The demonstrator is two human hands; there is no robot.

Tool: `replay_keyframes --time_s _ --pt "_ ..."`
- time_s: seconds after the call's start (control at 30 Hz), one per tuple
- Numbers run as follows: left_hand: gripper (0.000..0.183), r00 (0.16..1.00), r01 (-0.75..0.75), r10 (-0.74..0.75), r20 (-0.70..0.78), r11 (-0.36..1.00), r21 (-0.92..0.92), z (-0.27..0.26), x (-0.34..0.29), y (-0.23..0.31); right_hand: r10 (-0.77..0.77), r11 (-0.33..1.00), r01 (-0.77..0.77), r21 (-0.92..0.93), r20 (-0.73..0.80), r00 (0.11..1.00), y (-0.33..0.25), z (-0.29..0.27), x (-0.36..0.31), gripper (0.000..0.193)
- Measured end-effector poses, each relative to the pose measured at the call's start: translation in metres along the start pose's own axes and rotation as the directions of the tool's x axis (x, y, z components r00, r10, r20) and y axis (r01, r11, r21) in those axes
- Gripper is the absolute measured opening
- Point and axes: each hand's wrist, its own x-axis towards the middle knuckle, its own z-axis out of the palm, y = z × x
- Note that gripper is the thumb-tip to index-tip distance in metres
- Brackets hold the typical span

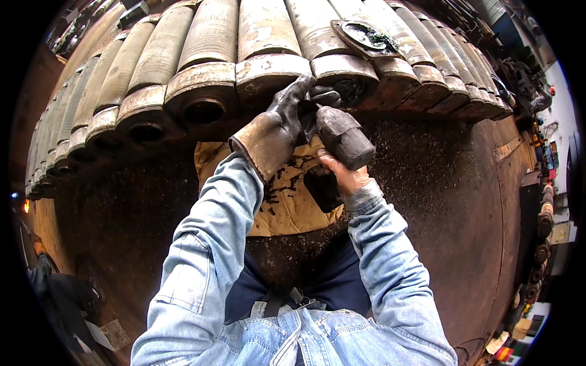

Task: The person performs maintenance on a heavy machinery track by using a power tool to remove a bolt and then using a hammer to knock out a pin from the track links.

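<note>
My right hand (349,178), in a thin clear glove, is closed round the handle of a dark grey cordless power driver (347,139). Its black, block-shaped base sits below the handle. At the driver's front end, my left hand (292,107) is curled in a dark-coated work glove with a tan cuff. What its fingers hold, if anything, is hidden. Both hands are at the near ends of a row of heavy metal cylinders (268,30), close to the dark opening in one squared end block (345,68). A flat flange plate (366,38) smeared with dark green grease rests on top of the cylinders.
Below my hands a brown paper sheet (293,222) lies on the dark, debris-speckled floor (452,201), with several dark bolts (276,194) scattered over it. The cylinder row curves away on both sides. Parts and shelving line the far right, where another person (542,97) shows small.
</note>
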Motion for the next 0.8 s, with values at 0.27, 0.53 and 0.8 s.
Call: replay_keyframes --time_s 0.27,0.53,0.8 --pt "0.054 0.985 0.163 -0.168 -0.040 0.980 -0.117 0.009 -0.007 0.009 0.001 0.985 0.006 0.171 -0.041 0.999 -0.020 0.001 -0.020 0.013" --pt "0.056 0.969 0.231 -0.242 -0.044 0.956 -0.180 0.010 -0.004 0.000 -0.059 0.975 0.057 0.213 0.004 0.998 -0.024 -0.012 -0.035 0.018" --pt "0.062 0.979 0.194 -0.184 0.083 0.971 -0.140 0.018 -0.034 -0.011 -0.214 0.975 0.217 -0.038 0.085 0.973 -0.028 -0.020 -0.032 0.027"
